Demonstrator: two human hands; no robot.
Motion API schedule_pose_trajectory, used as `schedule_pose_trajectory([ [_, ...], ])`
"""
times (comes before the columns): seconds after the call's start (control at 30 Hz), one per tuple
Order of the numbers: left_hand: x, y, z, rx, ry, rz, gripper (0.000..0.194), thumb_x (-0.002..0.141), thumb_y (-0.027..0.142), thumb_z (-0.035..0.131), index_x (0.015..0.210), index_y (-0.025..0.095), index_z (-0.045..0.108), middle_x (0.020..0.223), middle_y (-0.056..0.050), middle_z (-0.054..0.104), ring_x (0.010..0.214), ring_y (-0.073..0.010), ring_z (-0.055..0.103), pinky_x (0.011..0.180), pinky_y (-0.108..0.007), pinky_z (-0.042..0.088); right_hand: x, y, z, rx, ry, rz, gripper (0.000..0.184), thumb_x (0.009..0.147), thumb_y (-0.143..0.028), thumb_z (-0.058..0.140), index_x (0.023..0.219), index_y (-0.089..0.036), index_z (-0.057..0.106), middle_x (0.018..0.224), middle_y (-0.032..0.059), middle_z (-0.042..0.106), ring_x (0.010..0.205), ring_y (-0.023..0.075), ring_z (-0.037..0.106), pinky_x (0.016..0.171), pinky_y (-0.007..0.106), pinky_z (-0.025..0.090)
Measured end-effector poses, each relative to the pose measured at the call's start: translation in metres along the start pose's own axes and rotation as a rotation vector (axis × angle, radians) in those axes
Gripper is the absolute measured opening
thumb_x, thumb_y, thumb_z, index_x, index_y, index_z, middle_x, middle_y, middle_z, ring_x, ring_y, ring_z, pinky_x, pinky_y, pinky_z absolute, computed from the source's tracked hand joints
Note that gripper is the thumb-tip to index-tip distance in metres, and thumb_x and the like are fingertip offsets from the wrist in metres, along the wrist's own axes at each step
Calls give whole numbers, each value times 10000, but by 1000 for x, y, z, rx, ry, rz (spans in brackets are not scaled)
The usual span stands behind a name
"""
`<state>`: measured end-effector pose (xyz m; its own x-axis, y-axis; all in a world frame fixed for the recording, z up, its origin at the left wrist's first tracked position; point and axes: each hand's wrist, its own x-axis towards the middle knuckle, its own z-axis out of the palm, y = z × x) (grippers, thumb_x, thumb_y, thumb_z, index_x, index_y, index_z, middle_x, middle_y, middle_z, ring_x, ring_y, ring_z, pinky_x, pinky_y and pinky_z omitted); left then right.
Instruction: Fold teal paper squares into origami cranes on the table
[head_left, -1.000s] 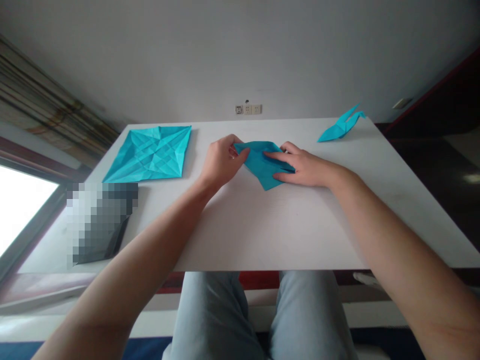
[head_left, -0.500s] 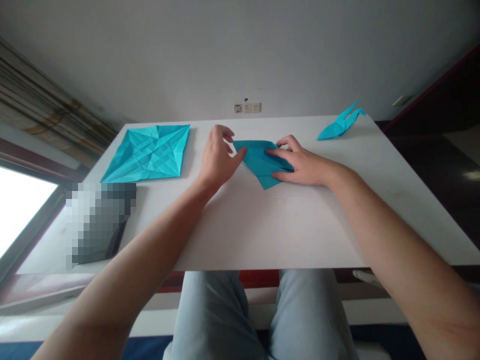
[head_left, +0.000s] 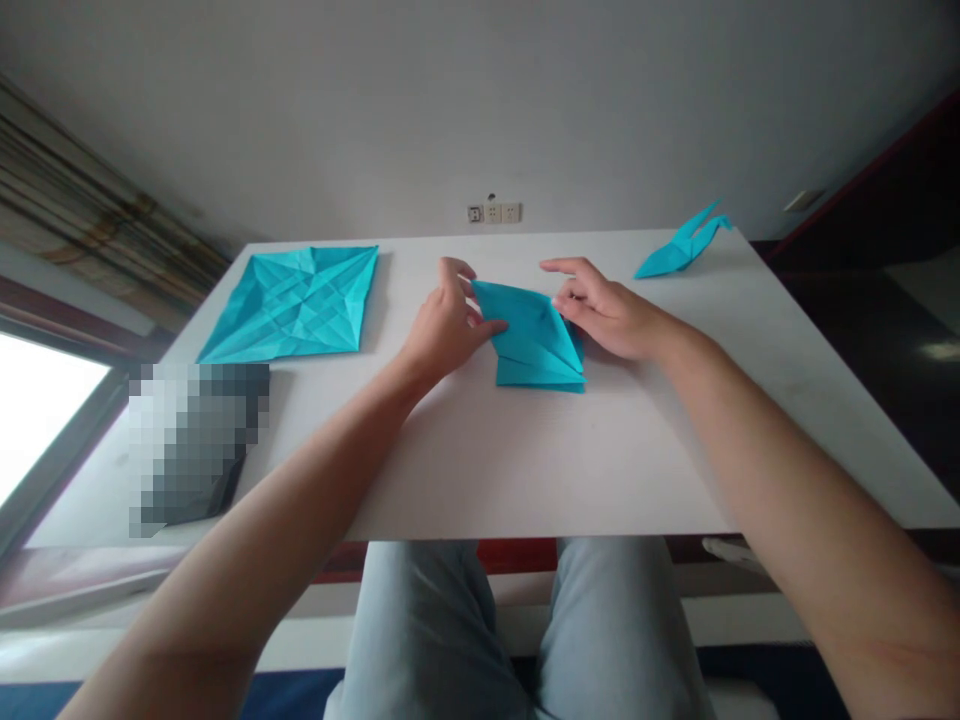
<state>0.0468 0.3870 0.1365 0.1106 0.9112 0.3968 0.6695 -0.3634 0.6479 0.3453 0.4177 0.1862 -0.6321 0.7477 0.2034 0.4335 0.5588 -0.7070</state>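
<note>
A partly folded sheet of blue origami paper (head_left: 529, 335) is held between my hands over the middle of the white table. It is layered, with creases fanning toward its lower right corner and a split lower edge. My left hand (head_left: 454, 315) pinches its left edge, thumb on the front and fingers behind. At the upper right edge, my right hand (head_left: 604, 305) grips the paper between thumb and bent fingers, while its index finger points out to the left above. The fingertips behind the paper are partly hidden.
On the left of the table (head_left: 450, 470) lies a creased, unfolded blue sheet (head_left: 296, 305). Nearer me is a blurred-out dark object (head_left: 199, 450). A folded blue paper crane (head_left: 682, 248) stands at the back right. Wall sockets (head_left: 493, 213) sit behind the table.
The folded paper has turned, and its lower edge now faces me with its layers showing. My right hand has lifted off its front and shifted to its upper right edge.
</note>
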Motion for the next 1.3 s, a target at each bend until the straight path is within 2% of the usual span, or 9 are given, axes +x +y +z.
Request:
schedule_pose_trajectory([
  [0.17, -2, 4, 0, -53, 3, 76, 675, 892, 223, 973, 1399, 255, 527, 1438, -107, 663, 975, -175, 778, 920, -367, 689, 1, 4, -2, 27, -80, 96, 436, 1123, -609, 609, 1271, -270, 841, 1068, 81, 837, 985, 313, 737, 938, 449, 581],
  [0.27, -2, 11, -4, 71, -24, 84, 419, 951, 280, 931, 1271, 226, 665, 1463, -133, 641, 1026, -204, 748, 977, -399, 681, 0, 3, -2, 115, -117, 103, 482, 1127, -651, 592, 1252, -268, 857, 1047, 79, 841, 979, 312, 750, 941, 457, 599],
  [0.37, -2, 22, -11, 192, -126, 87, 214, 1047, 327, 828, 1225, 213, 789, 1321, -121, 693, 1008, -229, 724, 1030, -429, 644, 0, 2, -2, 106, -114, 118, 478, 1121, -621, 624, 1347, -274, 863, 1045, 78, 847, 981, 313, 758, 969, 475, 614],
  [0.5, -3, 35, -15, 242, -238, 126, 393, 1112, 373, 736, 1479, 260, 822, 1241, -109, 726, 1039, -259, 734, 1075, -455, 590, -1, 4, -2, 65, -78, 142, 568, 1112, -545, 664, 1620, -307, 750, 1230, 87, 872, 1098, 326, 787, 1028, 500, 655],
  [0.57, -4, 40, -15, 288, -293, 173, 382, 1151, 402, 685, 1477, 294, 853, 1257, -123, 732, 1130, -303, 740, 1150, -523, 535, -2, 5, -2, 28, -82, 146, 571, 1126, -521, 643, 1650, -311, 725, 1302, 90, 875, 1157, 334, 797, 1064, 519, 668],
  [0.73, -7, 46, -15, 316, -384, 271, 419, 1202, 408, 595, 1522, 339, 857, 1261, -146, 750, 1206, -348, 715, 1172, -557, 455, -2, 5, -3, -26, -97, 119, 549, 1073, -389, 665, 1612, -330, 750, 1441, 78, 867, 1287, 353, 809, 1181, 570, 651],
  [0.9, -9, 49, -17, 350, -434, 326, 464, 1201, 425, 576, 1590, 333, 810, 1298, -155, 744, 1182, -350, 714, 1159, -548, 444, -2, 2, -3, -65, -139, 101, 583, 942, -289, 716, 1520, -298, 798, 1337, 94, 888, 1186, 365, 825, 1112, 556, 677],
  [1.13, -13, 52, -16, 460, -472, 389, 520, 1238, 452, 467, 1665, 357, 746, 1403, -183, 713, 1177, -351, 703, 1159, -569, 445, -1, -1, -4, -73, -118, 105, 569, 910, -272, 696, 1466, -282, 822, 1337, 97, 889, 1164, 370, 819, 1124, 574, 664],
  [1.3, -15, 56, -13, 497, -494, 398, 574, 1241, 450, 433, 1753, 334, 665, 1427, -208, 685, 1184, -368, 710, 1151, -574, 455, -1, 3, -2, -15, -149, 98, 483, 941, -350, 747, 1417, -348, 832, 1382, 54, 889, 1203, 373, 823, 1120, 561, 682],
])
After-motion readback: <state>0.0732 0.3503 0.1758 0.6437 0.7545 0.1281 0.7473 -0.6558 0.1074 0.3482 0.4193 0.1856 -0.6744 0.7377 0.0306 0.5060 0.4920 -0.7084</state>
